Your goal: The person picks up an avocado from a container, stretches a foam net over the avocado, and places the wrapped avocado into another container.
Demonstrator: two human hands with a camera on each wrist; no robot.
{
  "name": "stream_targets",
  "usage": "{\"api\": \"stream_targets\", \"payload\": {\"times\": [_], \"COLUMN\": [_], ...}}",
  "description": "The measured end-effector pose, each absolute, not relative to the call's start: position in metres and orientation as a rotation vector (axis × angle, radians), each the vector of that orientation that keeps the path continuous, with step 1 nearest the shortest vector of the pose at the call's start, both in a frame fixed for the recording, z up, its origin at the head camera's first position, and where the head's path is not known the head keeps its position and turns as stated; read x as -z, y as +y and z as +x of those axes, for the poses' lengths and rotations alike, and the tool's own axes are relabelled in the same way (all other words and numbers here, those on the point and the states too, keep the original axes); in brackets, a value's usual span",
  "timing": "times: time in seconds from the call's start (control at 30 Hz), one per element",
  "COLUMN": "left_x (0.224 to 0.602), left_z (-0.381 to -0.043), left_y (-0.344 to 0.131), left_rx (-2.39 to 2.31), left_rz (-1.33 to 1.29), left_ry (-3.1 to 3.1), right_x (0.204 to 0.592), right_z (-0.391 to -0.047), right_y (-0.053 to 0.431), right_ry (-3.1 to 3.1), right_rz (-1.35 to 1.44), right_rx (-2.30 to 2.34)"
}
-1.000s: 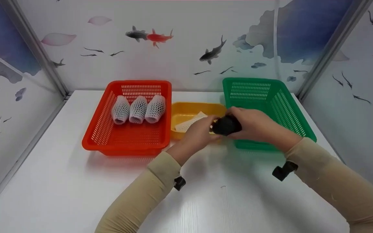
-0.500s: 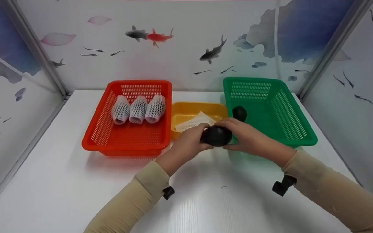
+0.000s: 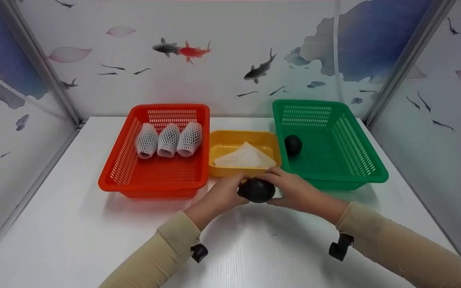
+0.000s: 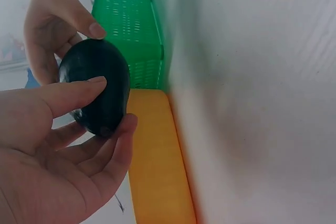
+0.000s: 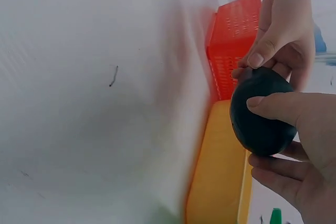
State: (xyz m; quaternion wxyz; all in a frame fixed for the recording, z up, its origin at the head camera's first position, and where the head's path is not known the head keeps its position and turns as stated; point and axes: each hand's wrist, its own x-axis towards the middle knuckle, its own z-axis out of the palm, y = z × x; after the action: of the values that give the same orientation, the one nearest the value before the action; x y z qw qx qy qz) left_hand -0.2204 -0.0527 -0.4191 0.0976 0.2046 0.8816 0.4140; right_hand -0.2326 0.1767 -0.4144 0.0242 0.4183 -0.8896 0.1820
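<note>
A dark, smooth avocado [image 3: 257,191] is held between both hands, in front of the yellow tray in the head view. My left hand [image 3: 221,196] grips its narrower end, thumb across the near side and fingers underneath in the left wrist view. On the other side, my right hand [image 3: 298,193] pinches the rounder end, its thumb [image 5: 273,106] lying on the skin. Flat white foam nets [image 3: 244,157] lie in the yellow tray [image 3: 238,136]. Another dark avocado [image 3: 293,145] rests at the left side of the green basket [image 3: 322,156].
At the left stands a red basket [image 3: 158,172] with three things in white foam nets, the middle one [image 3: 169,140] between two others. The baskets flank the tray on a white table [image 3: 74,224]. Printed panels [image 3: 222,88] enclose the back and sides.
Both hands have drawn the avocado back from beside the green basket, leftward and toward the body. The other avocado and more of the foam nets have come into view.
</note>
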Motion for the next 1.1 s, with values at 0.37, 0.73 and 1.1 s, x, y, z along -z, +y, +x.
{"api": "stream_targets", "payload": {"times": [0.37,0.73,1.1], "left_x": [0.439,0.450,0.452], "left_z": [-0.225,-0.231,-0.238], "left_y": [-0.048,-0.045,-0.046], "left_rx": [-0.903,-0.850,-0.810], "left_rz": [0.485,0.506,0.503], "left_ry": [2.695,2.708,2.718], "right_x": [0.446,0.456,0.460], "right_z": [-0.228,-0.227,-0.232], "right_y": [0.170,0.163,0.162], "right_ry": [-2.739,-2.881,-2.913], "right_rz": [1.262,1.135,1.079], "right_rx": [-0.612,-0.607,-0.561]}}
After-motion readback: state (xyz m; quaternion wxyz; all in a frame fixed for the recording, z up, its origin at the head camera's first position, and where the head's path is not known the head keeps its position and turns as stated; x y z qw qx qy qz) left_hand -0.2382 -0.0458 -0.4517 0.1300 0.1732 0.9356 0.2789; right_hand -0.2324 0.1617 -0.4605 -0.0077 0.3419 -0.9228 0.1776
